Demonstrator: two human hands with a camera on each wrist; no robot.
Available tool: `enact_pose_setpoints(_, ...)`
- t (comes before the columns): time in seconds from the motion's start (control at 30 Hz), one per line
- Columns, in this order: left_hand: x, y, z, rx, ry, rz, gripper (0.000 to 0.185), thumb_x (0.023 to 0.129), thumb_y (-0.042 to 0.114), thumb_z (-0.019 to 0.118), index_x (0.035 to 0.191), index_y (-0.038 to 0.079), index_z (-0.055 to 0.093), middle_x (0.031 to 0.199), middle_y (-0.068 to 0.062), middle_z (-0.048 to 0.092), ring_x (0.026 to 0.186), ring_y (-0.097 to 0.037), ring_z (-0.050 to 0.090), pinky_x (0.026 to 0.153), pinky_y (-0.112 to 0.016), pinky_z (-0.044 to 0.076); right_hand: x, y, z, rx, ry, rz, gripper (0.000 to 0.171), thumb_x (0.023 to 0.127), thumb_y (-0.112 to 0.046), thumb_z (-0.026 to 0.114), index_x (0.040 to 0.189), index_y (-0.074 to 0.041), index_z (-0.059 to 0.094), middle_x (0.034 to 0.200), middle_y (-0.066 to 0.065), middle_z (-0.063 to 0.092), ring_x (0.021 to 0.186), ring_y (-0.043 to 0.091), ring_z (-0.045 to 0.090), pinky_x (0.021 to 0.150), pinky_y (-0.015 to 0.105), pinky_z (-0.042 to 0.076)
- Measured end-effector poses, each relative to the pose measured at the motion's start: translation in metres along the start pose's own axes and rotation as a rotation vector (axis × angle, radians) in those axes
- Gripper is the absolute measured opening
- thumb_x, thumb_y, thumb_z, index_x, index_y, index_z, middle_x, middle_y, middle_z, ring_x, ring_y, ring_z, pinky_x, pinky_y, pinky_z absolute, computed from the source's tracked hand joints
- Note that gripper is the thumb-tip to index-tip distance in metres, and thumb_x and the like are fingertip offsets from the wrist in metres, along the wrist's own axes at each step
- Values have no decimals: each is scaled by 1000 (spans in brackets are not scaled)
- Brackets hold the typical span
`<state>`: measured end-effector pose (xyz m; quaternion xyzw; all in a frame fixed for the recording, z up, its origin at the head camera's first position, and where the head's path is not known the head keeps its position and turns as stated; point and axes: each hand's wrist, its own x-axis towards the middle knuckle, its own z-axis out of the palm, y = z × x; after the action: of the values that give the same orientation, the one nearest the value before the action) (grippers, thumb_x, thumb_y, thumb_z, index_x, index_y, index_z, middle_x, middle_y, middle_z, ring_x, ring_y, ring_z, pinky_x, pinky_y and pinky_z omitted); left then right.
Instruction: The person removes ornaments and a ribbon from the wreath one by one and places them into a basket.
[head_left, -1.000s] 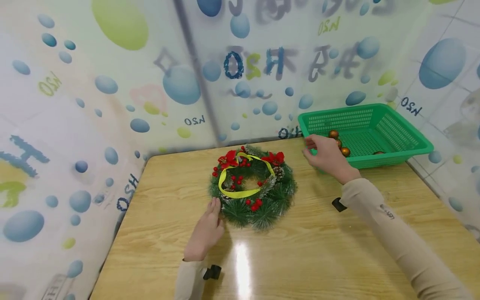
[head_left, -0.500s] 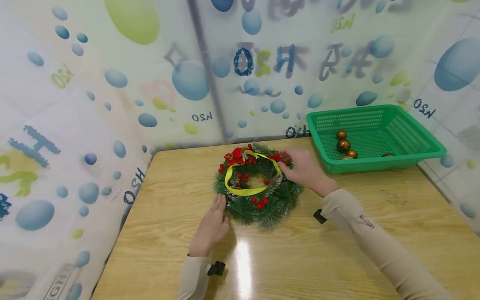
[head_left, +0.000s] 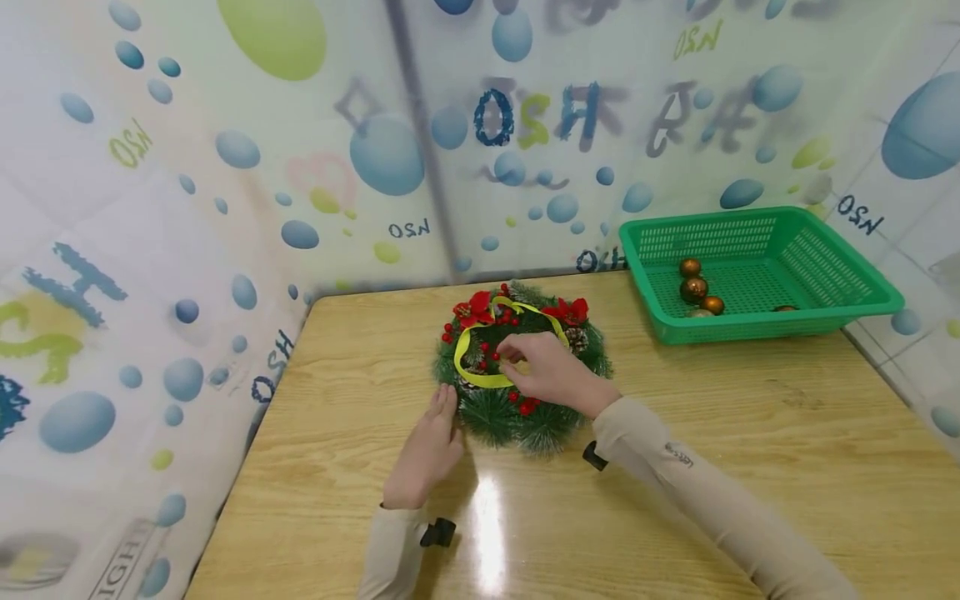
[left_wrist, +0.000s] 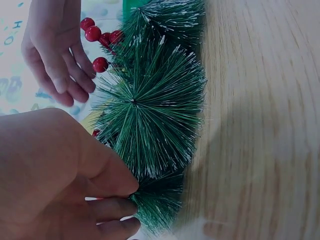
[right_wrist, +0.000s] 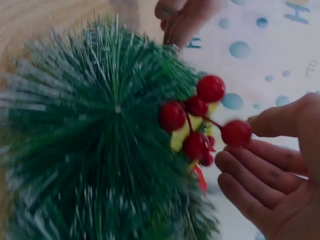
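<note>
A green Christmas wreath (head_left: 491, 417) lies flat, trimmed with red flowers (head_left: 472, 310), red berries (right_wrist: 212, 89), pinecones (head_left: 576, 339) and a looped yellow ribbon (head_left: 462, 350). My left hand (head_left: 423, 454) rests its fingers against the wreath's near left edge; in the left wrist view its fingertips (left_wrist: 125, 187) touch the green needles. Over the wreath's middle hovers my right hand (head_left: 555, 375), fingers loosely bent with nothing between them. In the right wrist view, a berry cluster overlaps the right thumb tip (right_wrist: 260, 122). Part of the ribbon is hidden behind the right hand.
At the table's back right stands a green plastic basket (head_left: 765, 332) holding several bronze balls (head_left: 693, 290). Behind the wooden table (head_left: 345, 400) hangs a sheet (head_left: 315, 158) printed with bubbles and letters.
My right hand has come left from the basket's near corner, past the right red flower, to over the wreath's middle. The left hand stays at the wreath's edge. The head view has shifted slightly.
</note>
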<state>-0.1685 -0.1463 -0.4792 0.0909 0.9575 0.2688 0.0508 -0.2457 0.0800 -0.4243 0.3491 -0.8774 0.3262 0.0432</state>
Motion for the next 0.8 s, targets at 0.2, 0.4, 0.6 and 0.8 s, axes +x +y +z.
enact_pose_setpoints(0.2, 1, 0, 0, 5, 1, 7, 66, 100, 9, 50, 158, -7, 21, 167, -24, 15, 155, -40, 18, 127, -53, 20, 6, -4, 15, -5, -99, 33, 26, 97, -14, 66, 120, -2, 69, 113, 12, 75, 100, 21, 73, 90, 37, 62)
enact_pose_setpoints(0.4, 1, 2, 1, 12, -7, -2, 66, 101, 11, 49, 158, -6, 20, 167, -22, 14, 156, -38, 17, 128, -52, 19, 5, -3, 25, -27, -108, 30, 21, 96, -13, 68, 115, -6, 73, 106, 7, 77, 95, 17, 73, 86, 32, 62)
enact_pose_setpoints(0.6, 1, 1, 2, 12, -1, 5, 66, 100, 10, 49, 157, -7, 20, 167, -23, 14, 156, -39, 17, 128, -51, 20, 3, -5, 24, -59, -67, -9, 11, 95, -11, 70, 103, -11, 77, 95, 2, 77, 82, 10, 71, 76, 23, 61)
enact_pose_setpoints(0.8, 1, -1, 1, 10, 8, 7, 67, 99, 8, 49, 157, -8, 21, 167, -24, 14, 155, -40, 18, 127, -52, 20, 3, -14, 10, -88, -27, -43, 10, 96, -12, 70, 102, -11, 78, 95, 1, 77, 81, 10, 71, 75, 22, 60)
